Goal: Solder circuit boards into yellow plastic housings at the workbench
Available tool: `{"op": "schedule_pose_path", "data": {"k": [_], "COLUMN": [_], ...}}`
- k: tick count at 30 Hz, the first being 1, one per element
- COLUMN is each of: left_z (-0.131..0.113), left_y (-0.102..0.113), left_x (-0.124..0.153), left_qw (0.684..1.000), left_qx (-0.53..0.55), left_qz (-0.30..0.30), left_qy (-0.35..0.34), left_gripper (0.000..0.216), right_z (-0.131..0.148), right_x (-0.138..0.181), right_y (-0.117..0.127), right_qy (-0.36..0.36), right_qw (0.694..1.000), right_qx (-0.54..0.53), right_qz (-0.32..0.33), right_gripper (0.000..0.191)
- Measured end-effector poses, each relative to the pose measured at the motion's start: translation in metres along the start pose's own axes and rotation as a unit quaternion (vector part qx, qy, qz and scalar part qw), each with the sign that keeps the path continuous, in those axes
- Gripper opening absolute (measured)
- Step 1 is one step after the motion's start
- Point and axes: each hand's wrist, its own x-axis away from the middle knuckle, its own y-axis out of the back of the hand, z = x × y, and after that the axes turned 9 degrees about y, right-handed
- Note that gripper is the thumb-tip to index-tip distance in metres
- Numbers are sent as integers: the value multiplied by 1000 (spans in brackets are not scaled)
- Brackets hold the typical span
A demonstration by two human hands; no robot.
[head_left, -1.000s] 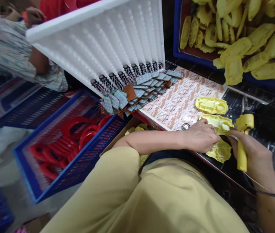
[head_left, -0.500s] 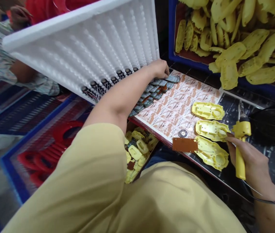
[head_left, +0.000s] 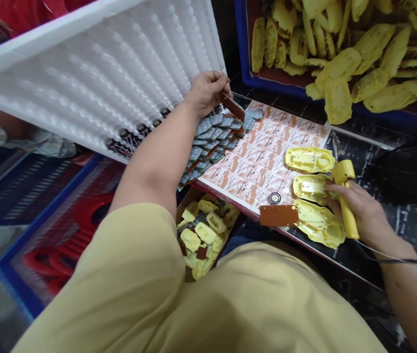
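Observation:
My left hand reaches up to the lower edge of the tilted white foam tray and pinches a brown circuit board above the pile of small grey boards. My right hand is wrapped around a yellow soldering iron, its top beside three yellow plastic shells lying on the bench. Another brown board lies flat by the nearest shell, and a small round black part sits on the patterned sheet.
A blue crate of yellow shells stands at the back right. A cardboard box of yellow parts sits below the bench edge. Blue crates with red rings stand on the floor at left. Another person's sleeve shows behind the foam tray.
My left hand left the shells, reached up to the board pile and lifted one brown board from it. My right hand drew the soldering iron slightly left toward the shells.

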Motion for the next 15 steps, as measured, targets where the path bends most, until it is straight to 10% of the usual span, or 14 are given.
{"op": "schedule_pose_path", "data": {"k": [15], "left_z": [-11], "left_y": [8], "left_x": [26], "left_qw": [998], "left_qx": [-52], "left_qz": [-23], "left_qy": [7], "left_gripper": [99], "right_z": [8], "right_x": [10], "right_y": [0], "right_qy": [-80], "right_qw": [996], "right_qx": [11], "right_qz": [42], "right_gripper": [23]}}
